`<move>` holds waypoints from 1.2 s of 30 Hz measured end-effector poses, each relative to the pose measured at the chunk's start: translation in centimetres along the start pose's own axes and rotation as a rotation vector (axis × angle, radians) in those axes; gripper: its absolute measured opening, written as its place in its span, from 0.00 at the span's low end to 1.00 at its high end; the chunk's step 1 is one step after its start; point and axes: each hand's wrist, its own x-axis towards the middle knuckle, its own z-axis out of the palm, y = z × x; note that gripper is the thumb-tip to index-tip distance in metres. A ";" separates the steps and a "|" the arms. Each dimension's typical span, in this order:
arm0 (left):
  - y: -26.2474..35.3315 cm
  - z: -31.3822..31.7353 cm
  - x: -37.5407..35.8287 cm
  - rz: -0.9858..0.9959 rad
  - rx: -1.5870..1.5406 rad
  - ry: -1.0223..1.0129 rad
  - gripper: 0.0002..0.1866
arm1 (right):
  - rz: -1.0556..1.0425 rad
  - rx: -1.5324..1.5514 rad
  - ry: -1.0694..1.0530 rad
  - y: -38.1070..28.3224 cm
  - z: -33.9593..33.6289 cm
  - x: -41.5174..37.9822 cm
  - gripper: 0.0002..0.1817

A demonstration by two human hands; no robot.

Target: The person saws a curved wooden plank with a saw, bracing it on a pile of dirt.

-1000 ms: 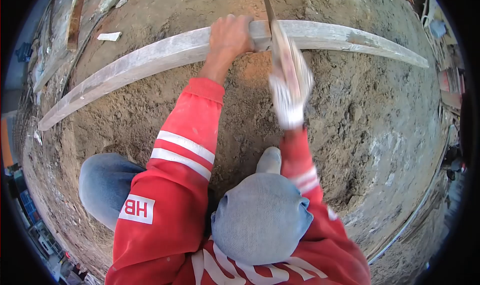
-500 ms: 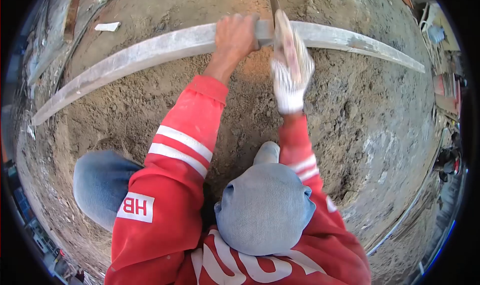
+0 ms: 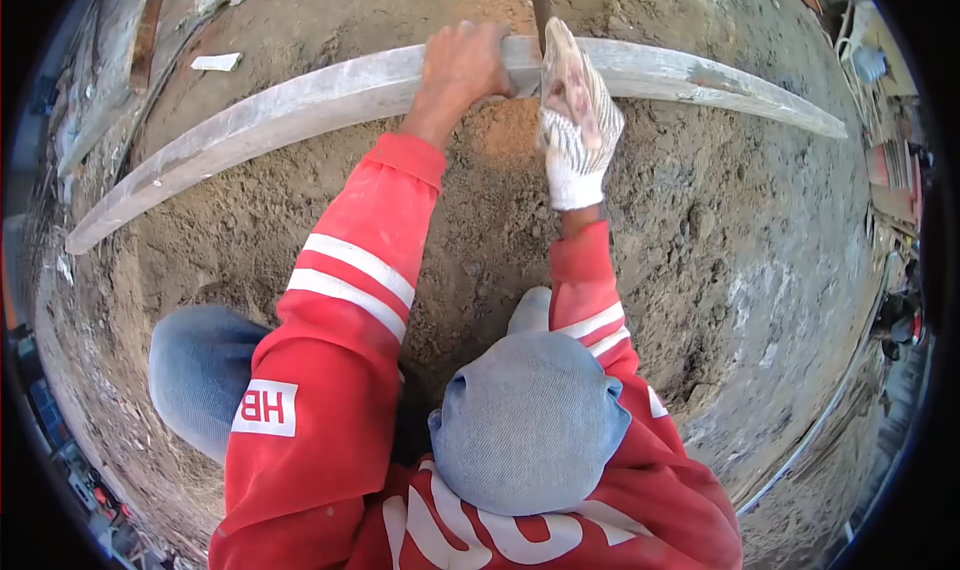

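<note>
A long grey wooden beam (image 3: 310, 95) lies across the dirt in front of me, looking bowed in this wide view. My left hand (image 3: 465, 65), bare, is wrapped over the beam just left of its middle and presses on it. Close to its right, my right hand (image 3: 582, 120) wears a white knitted glove with dark stripes and is closed round the handle of a handsaw. The saw's thin blade (image 3: 540, 8) points away from me and crosses the beam beside my left hand. Most of the handle is hidden by the glove.
Reddish sawdust (image 3: 505, 135) lies on the rough soil under the beam. A white scrap (image 3: 217, 62) and a brown plank (image 3: 149, 30) are at the far left. My denim-covered knees (image 3: 530, 420) are below. Stacked boards (image 3: 893, 180) stand at the right edge.
My right hand has shifted slightly up and left with the saw, and its motion blur is gone. My left hand stays on the beam, its forearm slightly further left.
</note>
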 end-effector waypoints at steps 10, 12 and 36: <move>-2.7 1.1 4.1 0.068 0.005 -0.184 0.31 | 0.240 -0.228 -0.306 -6.7 -7.9 -13.3 0.34; -2.5 2.3 3.6 0.089 0.006 -0.031 0.32 | 0.170 -0.188 -0.176 -2.8 -4.5 -9.6 0.32; -1.4 0.3 1.6 0.097 0.014 -0.052 0.34 | 0.295 -0.261 -0.385 -7.9 -9.2 -12.1 0.35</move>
